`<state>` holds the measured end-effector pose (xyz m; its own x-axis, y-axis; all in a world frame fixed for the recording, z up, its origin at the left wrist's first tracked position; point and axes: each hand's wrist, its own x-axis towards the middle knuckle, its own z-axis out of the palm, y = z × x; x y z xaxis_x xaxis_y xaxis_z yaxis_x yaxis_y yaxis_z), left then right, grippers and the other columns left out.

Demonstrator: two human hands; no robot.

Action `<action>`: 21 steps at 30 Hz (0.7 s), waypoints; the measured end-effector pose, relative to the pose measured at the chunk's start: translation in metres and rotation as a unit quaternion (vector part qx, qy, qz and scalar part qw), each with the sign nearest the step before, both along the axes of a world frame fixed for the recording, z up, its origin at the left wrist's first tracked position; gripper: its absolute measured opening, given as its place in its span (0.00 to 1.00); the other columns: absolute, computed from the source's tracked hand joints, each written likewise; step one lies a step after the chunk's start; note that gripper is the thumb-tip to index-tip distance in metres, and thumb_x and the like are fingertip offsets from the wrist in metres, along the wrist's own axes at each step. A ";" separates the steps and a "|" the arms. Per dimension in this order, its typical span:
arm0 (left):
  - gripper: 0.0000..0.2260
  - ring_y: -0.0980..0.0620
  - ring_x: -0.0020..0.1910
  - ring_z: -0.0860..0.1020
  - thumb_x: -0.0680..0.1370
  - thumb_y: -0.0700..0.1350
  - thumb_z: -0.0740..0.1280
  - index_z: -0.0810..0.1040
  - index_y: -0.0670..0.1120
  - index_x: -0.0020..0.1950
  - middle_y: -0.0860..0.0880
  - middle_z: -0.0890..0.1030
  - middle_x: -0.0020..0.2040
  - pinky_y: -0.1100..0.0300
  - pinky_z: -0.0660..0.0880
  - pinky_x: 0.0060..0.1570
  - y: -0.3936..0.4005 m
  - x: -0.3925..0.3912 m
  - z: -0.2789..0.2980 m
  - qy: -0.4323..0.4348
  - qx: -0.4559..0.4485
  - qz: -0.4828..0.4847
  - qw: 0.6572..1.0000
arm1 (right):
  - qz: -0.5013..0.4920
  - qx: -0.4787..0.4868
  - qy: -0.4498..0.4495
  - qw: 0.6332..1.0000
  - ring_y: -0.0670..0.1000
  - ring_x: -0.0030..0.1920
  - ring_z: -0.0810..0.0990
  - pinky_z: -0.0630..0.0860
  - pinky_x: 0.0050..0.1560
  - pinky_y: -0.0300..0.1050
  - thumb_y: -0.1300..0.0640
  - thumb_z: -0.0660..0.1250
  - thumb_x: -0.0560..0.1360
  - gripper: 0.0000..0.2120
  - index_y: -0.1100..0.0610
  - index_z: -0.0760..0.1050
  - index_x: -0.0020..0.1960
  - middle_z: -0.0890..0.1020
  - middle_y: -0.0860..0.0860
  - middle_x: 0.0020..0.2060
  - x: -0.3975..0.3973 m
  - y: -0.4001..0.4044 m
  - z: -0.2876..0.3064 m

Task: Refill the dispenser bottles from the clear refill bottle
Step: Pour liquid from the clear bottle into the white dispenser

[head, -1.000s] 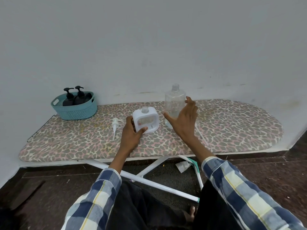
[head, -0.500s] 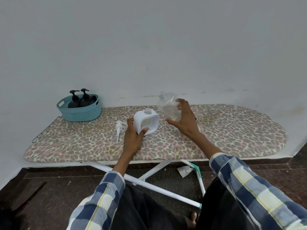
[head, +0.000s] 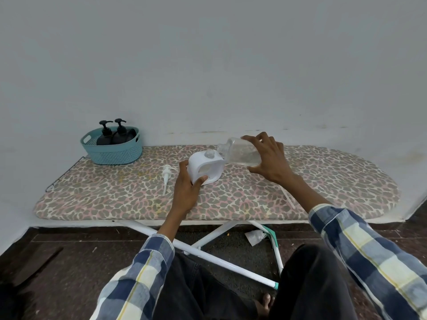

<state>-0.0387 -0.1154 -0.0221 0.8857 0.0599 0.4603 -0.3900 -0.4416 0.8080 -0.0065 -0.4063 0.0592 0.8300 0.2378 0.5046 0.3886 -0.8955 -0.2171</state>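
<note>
A white square dispenser bottle (head: 205, 166) with an open neck stands on the leopard-print ironing board (head: 323, 181), tipped slightly. My left hand (head: 186, 192) grips its lower left corner. My right hand (head: 269, 158) holds the clear refill bottle (head: 239, 151) tilted almost flat, its open mouth pointing left, just right of the dispenser's neck. A little clear liquid lies in the refill bottle. The white pump head (head: 166, 175) lies on the board left of the dispenser.
A teal basket (head: 115, 151) at the board's back left holds two black pump bottles (head: 113, 135). A thin clear tube (head: 287, 199) lies on the board under my right forearm. The wall stands close behind. White board legs and a crumpled paper (head: 254, 236) are below.
My right hand lifted the refill bottle off the board and tipped it over to the left, bringing its mouth to the dispenser's neck. My left hand kept its hold on the dispenser.
</note>
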 end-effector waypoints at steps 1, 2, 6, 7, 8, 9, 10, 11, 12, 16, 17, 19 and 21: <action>0.27 0.56 0.55 0.81 0.82 0.52 0.73 0.62 0.53 0.75 0.51 0.76 0.64 0.70 0.77 0.39 0.000 -0.001 0.001 0.003 -0.002 -0.002 1.000 | 0.001 -0.004 -0.001 1.000 0.54 0.61 0.72 0.67 0.67 0.59 0.50 0.83 0.65 0.46 0.39 0.64 0.77 0.69 0.50 0.63 0.000 -0.001 0.001; 0.27 0.61 0.55 0.80 0.82 0.53 0.73 0.63 0.54 0.75 0.51 0.76 0.65 0.70 0.78 0.39 0.000 -0.001 0.002 0.006 -0.004 -0.003 1.000 | 0.003 -0.008 -0.002 1.000 0.54 0.62 0.72 0.66 0.68 0.59 0.50 0.83 0.65 0.46 0.39 0.64 0.77 0.69 0.50 0.63 -0.001 -0.002 0.002; 0.27 0.67 0.55 0.79 0.81 0.53 0.74 0.65 0.58 0.75 0.52 0.76 0.66 0.69 0.79 0.39 -0.002 -0.004 0.004 -0.002 -0.003 0.002 1.000 | 0.009 -0.020 -0.004 1.000 0.54 0.63 0.71 0.64 0.67 0.59 0.51 0.82 0.65 0.46 0.38 0.64 0.78 0.69 0.49 0.63 -0.002 -0.007 0.005; 0.27 0.64 0.56 0.80 0.81 0.53 0.74 0.65 0.59 0.75 0.53 0.75 0.66 0.68 0.80 0.39 -0.002 -0.004 0.005 -0.006 -0.003 0.003 1.000 | 0.011 -0.022 -0.003 1.000 0.54 0.62 0.70 0.64 0.67 0.58 0.51 0.82 0.65 0.46 0.38 0.64 0.77 0.69 0.49 0.63 -0.003 -0.008 0.006; 0.27 0.60 0.58 0.80 0.81 0.53 0.74 0.65 0.59 0.75 0.53 0.75 0.67 0.66 0.81 0.40 -0.002 -0.004 0.005 -0.009 -0.003 0.004 1.000 | 0.014 -0.024 -0.002 1.000 0.54 0.62 0.70 0.64 0.66 0.58 0.51 0.82 0.65 0.45 0.38 0.65 0.77 0.69 0.49 0.63 -0.003 -0.010 0.006; 0.27 0.56 0.59 0.80 0.81 0.54 0.74 0.65 0.60 0.75 0.53 0.75 0.67 0.63 0.83 0.41 -0.002 -0.004 0.005 -0.009 -0.003 0.005 1.000 | 0.016 -0.024 0.000 1.000 0.54 0.63 0.70 0.63 0.66 0.58 0.51 0.82 0.65 0.45 0.38 0.65 0.77 0.69 0.49 0.63 -0.003 -0.011 0.006; 0.27 0.52 0.60 0.80 0.81 0.54 0.74 0.65 0.59 0.76 0.52 0.75 0.68 0.59 0.84 0.44 -0.002 -0.004 0.005 -0.008 -0.001 0.007 1.000 | 0.017 -0.024 0.002 1.000 0.54 0.63 0.70 0.63 0.66 0.58 0.51 0.82 0.65 0.45 0.38 0.65 0.77 0.69 0.49 0.63 -0.004 -0.012 0.007; 0.27 0.49 0.62 0.79 0.81 0.54 0.74 0.65 0.59 0.76 0.52 0.74 0.69 0.54 0.85 0.46 -0.002 -0.004 0.005 -0.005 0.001 0.009 1.000 | 0.018 -0.025 0.003 1.000 0.54 0.63 0.70 0.63 0.66 0.58 0.51 0.82 0.66 0.45 0.38 0.65 0.77 0.69 0.49 0.63 -0.004 -0.012 0.007; 0.28 0.47 0.63 0.79 0.81 0.54 0.74 0.65 0.59 0.77 0.52 0.74 0.70 0.51 0.86 0.48 -0.002 -0.004 0.005 -0.002 0.003 0.010 1.000 | 0.019 -0.026 0.003 0.999 0.54 0.63 0.70 0.63 0.66 0.58 0.50 0.82 0.66 0.45 0.38 0.65 0.77 0.69 0.49 0.63 -0.004 -0.013 0.007; 0.29 0.46 0.67 0.77 0.81 0.53 0.74 0.65 0.57 0.79 0.50 0.73 0.73 0.44 0.84 0.55 -0.001 -0.004 0.004 0.002 0.003 0.013 1.000 | 0.024 -0.025 0.003 0.999 0.54 0.63 0.70 0.63 0.66 0.59 0.49 0.82 0.66 0.45 0.37 0.65 0.77 0.69 0.49 0.63 -0.003 -0.016 0.009; 0.30 0.45 0.68 0.76 0.81 0.53 0.73 0.65 0.57 0.80 0.50 0.73 0.73 0.44 0.84 0.55 -0.002 -0.004 0.004 0.002 0.000 0.011 1.000 | 0.025 -0.019 0.005 0.999 0.54 0.63 0.70 0.63 0.66 0.59 0.49 0.82 0.66 0.45 0.37 0.65 0.77 0.69 0.49 0.63 -0.003 -0.016 0.009; 0.30 0.45 0.69 0.76 0.82 0.53 0.73 0.65 0.57 0.81 0.50 0.73 0.74 0.43 0.84 0.55 -0.002 -0.003 0.005 0.002 -0.001 0.005 1.000 | 0.029 -0.006 0.005 1.000 0.53 0.62 0.70 0.63 0.66 0.59 0.48 0.83 0.66 0.45 0.37 0.64 0.77 0.69 0.48 0.62 -0.002 -0.016 0.011; 0.30 0.45 0.69 0.75 0.82 0.53 0.73 0.64 0.57 0.81 0.49 0.72 0.75 0.40 0.83 0.57 -0.003 -0.003 0.004 0.006 -0.005 0.001 1.000 | 0.034 -0.012 0.000 0.999 0.53 0.62 0.70 0.63 0.65 0.58 0.48 0.83 0.66 0.45 0.37 0.64 0.77 0.68 0.48 0.62 -0.002 -0.015 0.013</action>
<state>-0.0421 -0.1180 -0.0176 0.8906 0.0670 0.4497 -0.3799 -0.4338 0.8170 -0.0082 -0.4214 0.0724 0.8115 0.3048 0.4986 0.4481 -0.8722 -0.1961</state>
